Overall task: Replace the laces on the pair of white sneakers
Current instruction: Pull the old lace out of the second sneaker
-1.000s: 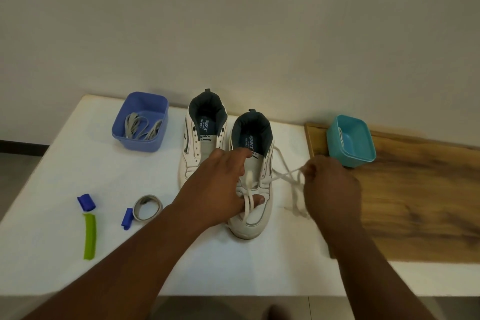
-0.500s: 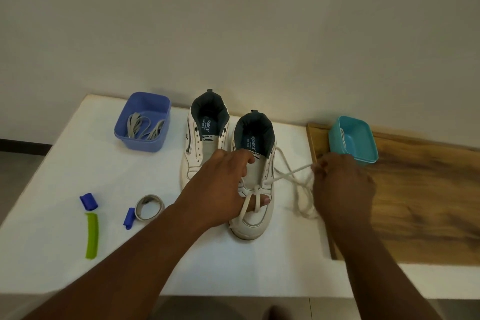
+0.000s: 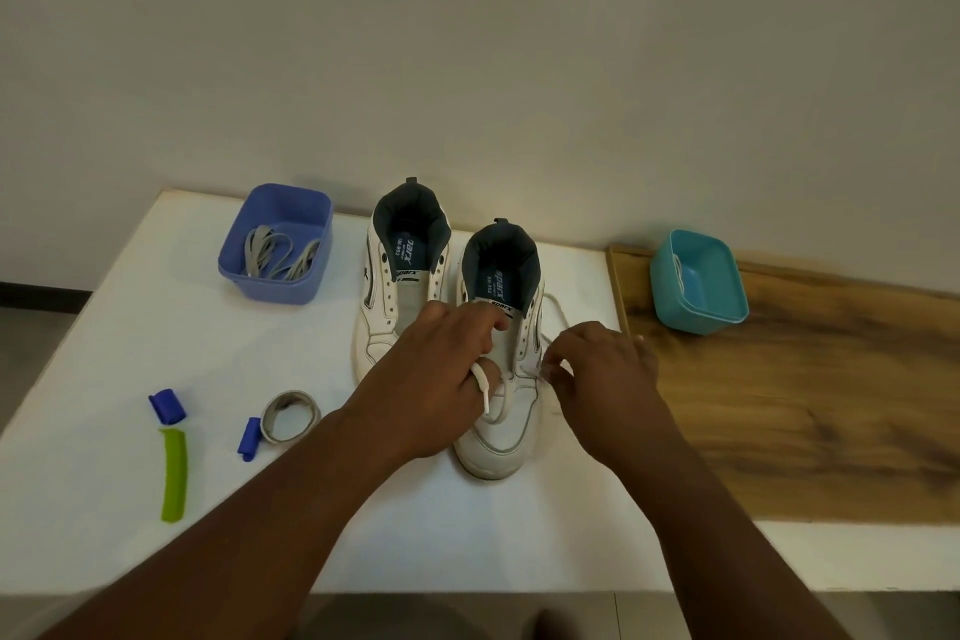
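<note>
Two white sneakers stand side by side on the white table (image 3: 130, 338), toes toward me. The left sneaker (image 3: 397, 296) has bare eyelets. The right sneaker (image 3: 501, 421) carries a white lace (image 3: 485, 392) threaded through its lower eyelets. My left hand (image 3: 441, 374) lies over that shoe's tongue, its fingers curled, and a loop of lace runs round one finger. My right hand (image 3: 602, 374) is at the shoe's right side and pinches the lace by the eyelets. More lace trails behind it toward the table's right.
A blue tub (image 3: 278, 244) with grey laces sits back left. A teal tub (image 3: 698, 283) with a white lace stands on the wooden board (image 3: 805, 405) at right. A green strip (image 3: 174, 476), two blue clips (image 3: 167, 405) and a coiled grey lace (image 3: 290, 415) lie front left.
My right hand has come in from the right, from beside the board to the shoe's eyelets, letting the taut lace slacken. My left hand stays on the shoe's tongue.
</note>
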Tool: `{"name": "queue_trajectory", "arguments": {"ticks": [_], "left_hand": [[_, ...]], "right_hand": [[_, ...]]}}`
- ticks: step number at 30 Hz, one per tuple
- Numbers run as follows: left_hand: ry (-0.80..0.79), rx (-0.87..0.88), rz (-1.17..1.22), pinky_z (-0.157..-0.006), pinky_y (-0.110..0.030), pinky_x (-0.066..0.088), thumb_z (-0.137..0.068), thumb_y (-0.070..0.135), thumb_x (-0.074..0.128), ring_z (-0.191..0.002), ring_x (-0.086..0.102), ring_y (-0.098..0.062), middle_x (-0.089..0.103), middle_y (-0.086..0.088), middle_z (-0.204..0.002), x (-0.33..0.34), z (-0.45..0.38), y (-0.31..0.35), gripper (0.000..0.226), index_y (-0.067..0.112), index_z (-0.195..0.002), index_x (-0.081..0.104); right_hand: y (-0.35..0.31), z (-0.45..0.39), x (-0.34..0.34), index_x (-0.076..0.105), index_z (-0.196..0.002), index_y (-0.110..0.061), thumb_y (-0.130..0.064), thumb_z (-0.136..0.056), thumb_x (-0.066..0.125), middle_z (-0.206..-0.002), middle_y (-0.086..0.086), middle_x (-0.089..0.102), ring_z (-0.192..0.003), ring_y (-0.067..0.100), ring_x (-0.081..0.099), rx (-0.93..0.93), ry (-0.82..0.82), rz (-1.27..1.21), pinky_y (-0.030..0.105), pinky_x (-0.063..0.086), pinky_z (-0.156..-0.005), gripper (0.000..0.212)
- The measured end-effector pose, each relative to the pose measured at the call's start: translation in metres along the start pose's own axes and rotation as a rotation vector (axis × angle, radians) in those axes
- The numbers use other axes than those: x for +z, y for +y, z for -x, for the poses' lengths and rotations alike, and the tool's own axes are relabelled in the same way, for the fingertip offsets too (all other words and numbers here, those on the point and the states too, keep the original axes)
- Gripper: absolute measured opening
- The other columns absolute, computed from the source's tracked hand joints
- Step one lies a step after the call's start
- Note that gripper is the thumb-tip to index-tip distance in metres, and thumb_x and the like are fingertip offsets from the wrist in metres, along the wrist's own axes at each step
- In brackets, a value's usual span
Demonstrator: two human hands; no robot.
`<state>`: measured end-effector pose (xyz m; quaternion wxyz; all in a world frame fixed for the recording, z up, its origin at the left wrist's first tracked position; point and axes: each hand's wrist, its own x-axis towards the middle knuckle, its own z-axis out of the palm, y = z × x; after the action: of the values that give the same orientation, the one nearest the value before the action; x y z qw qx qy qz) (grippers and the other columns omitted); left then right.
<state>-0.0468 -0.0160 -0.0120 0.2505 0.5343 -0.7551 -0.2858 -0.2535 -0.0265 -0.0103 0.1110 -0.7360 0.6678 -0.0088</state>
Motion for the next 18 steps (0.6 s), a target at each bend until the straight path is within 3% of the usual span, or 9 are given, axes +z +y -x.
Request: {"name": "queue_trajectory", "arguments": {"ticks": [4,9,12,16,18], "left_hand": [[0.006,-0.010,0.007,-0.092,-0.037,0.053,-0.100,0.022,0.051,-0.105,0.052,-0.012,0.050,0.011,-0.104,0.001,-0.001,0.000,0.032,0.025,-0.132,0.050],[-0.018,-0.004,0.020,-0.090,-0.035,0.052,-0.097,0.021,0.052,-0.105,0.051,-0.009,0.051,0.013,-0.106,-0.002,0.003,0.000,0.030,0.028,-0.127,0.051],[-0.027,-0.002,-0.005,-0.086,-0.032,0.051,-0.093,0.035,0.058,-0.104,0.049,-0.009,0.050,0.013,-0.107,-0.004,0.003,0.003,0.034,0.031,-0.125,0.049],[-0.014,-0.032,-0.078,-0.083,-0.026,0.049,-0.078,0.073,0.063,-0.101,0.048,-0.005,0.051,0.018,-0.106,0.000,-0.001,0.006,0.060,0.035,-0.122,0.047],[-0.031,-0.052,-0.094,-0.085,-0.027,0.051,-0.069,0.082,0.065,-0.101,0.050,-0.007,0.053,0.017,-0.109,0.001,-0.003,0.004,0.073,0.037,-0.123,0.046]], "right_hand": [[-0.006,0.001,0.001,0.065,-0.106,-0.037,-0.046,-0.098,0.060,-0.122,-0.013,0.060,-0.121,0.011,0.051,-0.070,-0.017,-0.066,0.050,0.030,-0.116,0.013],[0.014,0.006,-0.016,0.064,-0.097,-0.028,-0.030,-0.097,0.058,-0.096,-0.004,0.063,-0.094,0.020,0.062,0.217,0.207,0.118,0.053,0.045,-0.102,0.006],[0.019,0.010,-0.020,0.060,-0.105,-0.026,-0.033,-0.098,0.054,-0.110,0.002,0.061,-0.114,0.029,0.059,0.364,0.139,0.192,0.060,0.037,-0.110,0.012],[-0.007,0.009,-0.008,0.058,-0.127,-0.039,-0.046,-0.099,0.057,-0.155,0.001,0.040,-0.152,0.030,0.023,0.073,0.001,0.095,0.059,0.009,-0.123,0.029],[-0.016,0.006,-0.007,0.061,-0.124,-0.040,-0.046,-0.100,0.056,-0.156,-0.005,0.040,-0.155,0.024,0.017,-0.031,-0.030,0.078,0.058,0.002,-0.123,0.026]]}}
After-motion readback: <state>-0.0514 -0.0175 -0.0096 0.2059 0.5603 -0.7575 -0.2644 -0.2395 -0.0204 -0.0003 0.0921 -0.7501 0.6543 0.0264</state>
